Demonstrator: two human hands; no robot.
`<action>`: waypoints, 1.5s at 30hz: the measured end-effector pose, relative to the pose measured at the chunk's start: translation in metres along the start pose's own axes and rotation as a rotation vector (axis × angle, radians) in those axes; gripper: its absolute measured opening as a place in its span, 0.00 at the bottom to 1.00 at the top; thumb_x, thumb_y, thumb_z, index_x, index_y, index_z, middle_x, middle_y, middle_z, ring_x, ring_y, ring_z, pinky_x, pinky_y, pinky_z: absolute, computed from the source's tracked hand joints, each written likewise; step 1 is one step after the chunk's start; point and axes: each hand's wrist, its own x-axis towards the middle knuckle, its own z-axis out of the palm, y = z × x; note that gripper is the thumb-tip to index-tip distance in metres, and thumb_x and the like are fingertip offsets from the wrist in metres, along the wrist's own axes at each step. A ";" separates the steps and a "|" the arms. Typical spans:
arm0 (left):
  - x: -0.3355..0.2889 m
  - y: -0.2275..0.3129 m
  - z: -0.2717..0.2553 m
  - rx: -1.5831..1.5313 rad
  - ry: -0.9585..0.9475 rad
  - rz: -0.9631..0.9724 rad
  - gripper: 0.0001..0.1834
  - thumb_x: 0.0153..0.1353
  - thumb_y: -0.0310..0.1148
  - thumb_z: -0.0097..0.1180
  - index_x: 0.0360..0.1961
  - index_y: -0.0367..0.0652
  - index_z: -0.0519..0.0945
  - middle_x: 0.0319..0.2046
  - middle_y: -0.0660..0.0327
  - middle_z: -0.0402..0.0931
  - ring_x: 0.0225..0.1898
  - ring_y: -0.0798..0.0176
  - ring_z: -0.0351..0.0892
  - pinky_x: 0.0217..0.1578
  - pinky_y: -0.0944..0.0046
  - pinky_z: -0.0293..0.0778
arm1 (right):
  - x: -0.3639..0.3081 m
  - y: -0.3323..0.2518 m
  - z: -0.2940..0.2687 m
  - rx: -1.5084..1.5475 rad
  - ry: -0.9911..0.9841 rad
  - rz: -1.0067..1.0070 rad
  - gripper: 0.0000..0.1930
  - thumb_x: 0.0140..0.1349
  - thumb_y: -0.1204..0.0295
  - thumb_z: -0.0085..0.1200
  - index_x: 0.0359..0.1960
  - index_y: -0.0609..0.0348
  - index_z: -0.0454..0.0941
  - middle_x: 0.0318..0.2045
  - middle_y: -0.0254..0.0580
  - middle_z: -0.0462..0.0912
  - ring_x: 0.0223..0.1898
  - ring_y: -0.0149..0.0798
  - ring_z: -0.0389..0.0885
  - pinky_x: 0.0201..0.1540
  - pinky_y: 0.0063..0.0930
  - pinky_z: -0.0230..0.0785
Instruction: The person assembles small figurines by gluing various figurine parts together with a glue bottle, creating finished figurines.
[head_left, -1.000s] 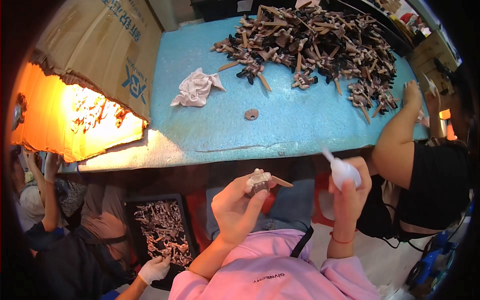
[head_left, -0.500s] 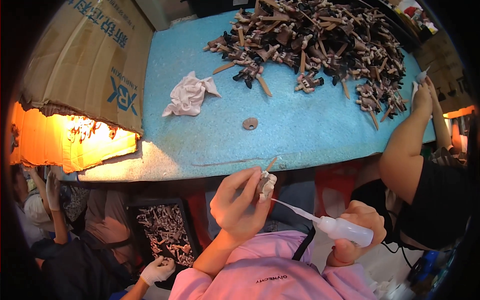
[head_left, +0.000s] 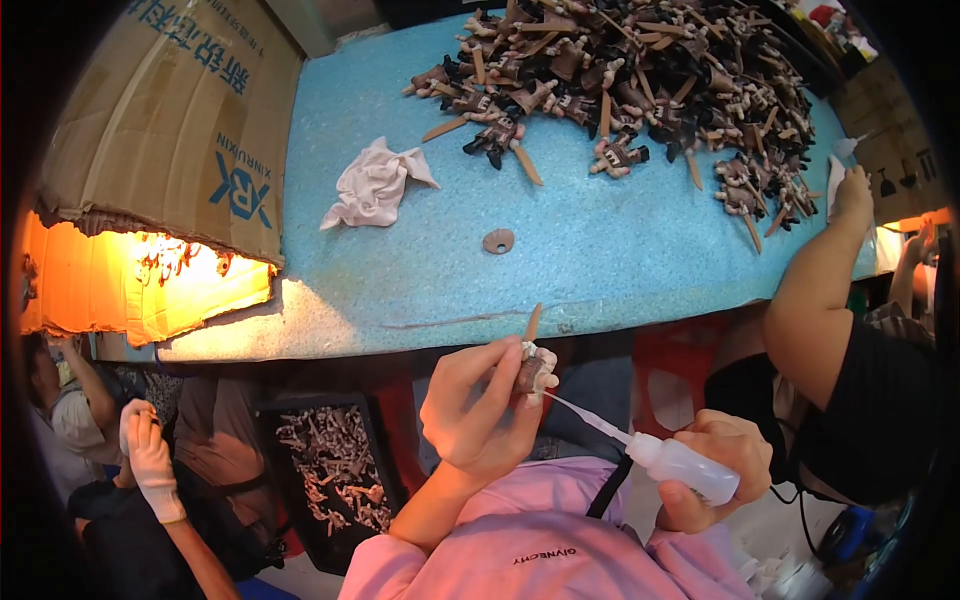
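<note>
My left hand pinches a small toy figure between thumb and fingers, above my lap and just off the table's near edge. The figure is brown and pale, and a tan blade-like piece sticks up from it. A translucent squeeze bottle lies in the grip of my right hand, tilted with its long thin nozzle pointing up and left. The nozzle tip meets or nearly meets the lower side of the figure; contact cannot be made out. On the blue table lies a brown disc with a small hole.
A big pile of similar figures covers the table's far right. A crumpled pale cloth and a cardboard box are at left. A black tray of small parts stands lower left. Co-workers sit on both sides, one with a gloved hand.
The figure has turned in my left hand, its tan piece now more upright. The left co-worker's gloved hand has left the parts tray and is raised farther left. My bottle has barely moved.
</note>
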 end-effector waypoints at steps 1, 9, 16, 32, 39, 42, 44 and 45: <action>0.000 0.001 0.000 0.008 -0.002 0.012 0.21 0.42 0.14 0.59 0.42 0.31 0.77 0.38 0.50 0.74 0.31 0.64 0.75 0.30 0.71 0.73 | 0.001 0.000 0.000 -0.014 -0.014 -0.020 0.17 0.36 0.70 0.65 0.24 0.73 0.74 0.07 0.38 0.68 0.05 0.29 0.60 0.08 0.20 0.49; -0.001 0.002 0.000 0.002 0.006 0.005 0.20 0.42 0.14 0.59 0.42 0.30 0.77 0.38 0.50 0.74 0.32 0.64 0.75 0.30 0.71 0.73 | 0.001 -0.002 0.000 0.011 -0.058 -0.027 0.17 0.34 0.72 0.65 0.24 0.72 0.75 0.07 0.37 0.66 0.05 0.31 0.61 0.08 0.20 0.49; -0.003 0.003 -0.001 -0.020 0.010 -0.006 0.20 0.43 0.14 0.58 0.41 0.30 0.77 0.38 0.49 0.74 0.32 0.64 0.75 0.29 0.72 0.73 | -0.001 -0.004 -0.001 -0.005 -0.081 -0.006 0.16 0.34 0.72 0.64 0.25 0.71 0.74 0.08 0.37 0.67 0.06 0.30 0.61 0.08 0.20 0.49; -0.005 0.007 -0.001 -0.024 0.028 -0.006 0.20 0.43 0.13 0.57 0.41 0.29 0.77 0.38 0.49 0.74 0.33 0.64 0.75 0.29 0.73 0.73 | 0.001 -0.007 -0.004 -0.059 -0.174 -0.081 0.17 0.40 0.66 0.60 0.23 0.70 0.71 0.06 0.36 0.64 0.04 0.31 0.59 0.08 0.21 0.49; -0.002 0.009 0.000 -0.051 0.028 -0.008 0.20 0.42 0.13 0.57 0.42 0.29 0.77 0.38 0.49 0.74 0.34 0.64 0.75 0.30 0.73 0.73 | 0.001 -0.008 -0.006 -0.066 -0.171 -0.093 0.17 0.40 0.66 0.60 0.24 0.70 0.71 0.06 0.35 0.63 0.05 0.30 0.58 0.07 0.21 0.49; -0.003 0.011 0.001 -0.079 0.032 -0.029 0.21 0.42 0.13 0.58 0.42 0.30 0.77 0.39 0.49 0.74 0.34 0.63 0.75 0.32 0.72 0.73 | 0.000 -0.007 -0.006 -0.061 -0.160 -0.091 0.18 0.41 0.65 0.60 0.24 0.70 0.71 0.06 0.35 0.63 0.05 0.30 0.58 0.07 0.21 0.48; -0.004 0.010 0.001 -0.096 0.038 -0.047 0.21 0.42 0.14 0.58 0.42 0.30 0.77 0.38 0.49 0.74 0.34 0.63 0.75 0.32 0.72 0.73 | -0.001 -0.007 -0.005 -0.056 -0.153 -0.088 0.18 0.41 0.65 0.60 0.24 0.70 0.71 0.06 0.35 0.62 0.05 0.30 0.58 0.07 0.21 0.48; -0.004 0.010 0.001 -0.100 0.042 -0.045 0.21 0.42 0.14 0.58 0.42 0.30 0.77 0.39 0.49 0.74 0.35 0.63 0.75 0.34 0.72 0.73 | -0.001 -0.007 -0.005 -0.053 -0.158 -0.086 0.18 0.42 0.65 0.60 0.24 0.70 0.71 0.06 0.36 0.63 0.05 0.31 0.58 0.07 0.21 0.48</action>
